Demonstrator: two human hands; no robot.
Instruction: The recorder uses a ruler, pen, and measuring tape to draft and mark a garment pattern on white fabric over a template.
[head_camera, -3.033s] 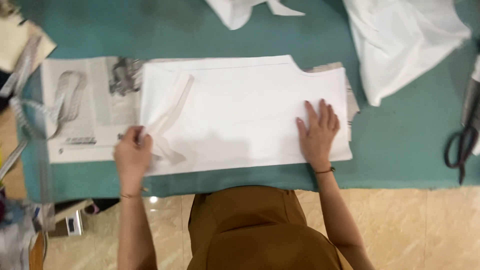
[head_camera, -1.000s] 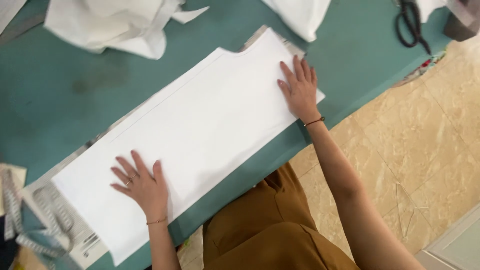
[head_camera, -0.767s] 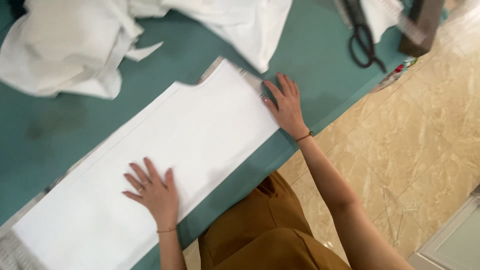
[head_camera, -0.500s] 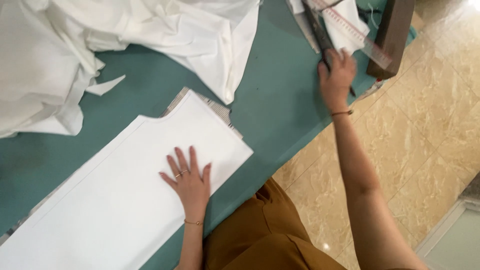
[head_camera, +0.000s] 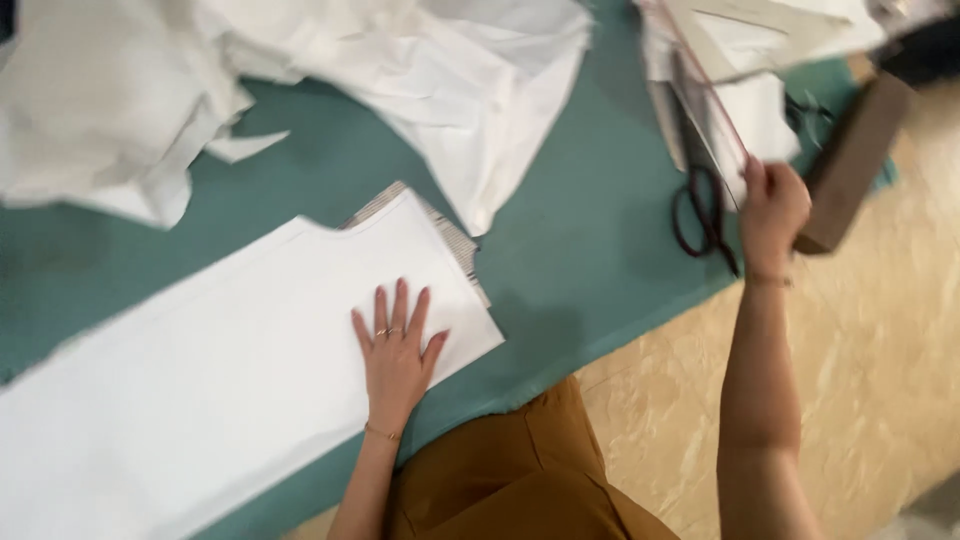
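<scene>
On the teal table (head_camera: 590, 240), my left hand (head_camera: 395, 350) lies spread flat on the smooth white fabric panel (head_camera: 230, 370), while my right hand (head_camera: 770, 210) pinches a clear ruler (head_camera: 710, 110) beside it.

Bright, even light, soft shadows; motion blur smears the whole frame, worst at edges.

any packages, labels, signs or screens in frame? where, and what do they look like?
Printed paper: under the white cut piece on the green table, only a grey-striped edge showing beside its right corner.
Brown box: at the table's right edge, by the right hand; long, plain, blurred.
No labels, signs or screens visible.
</scene>
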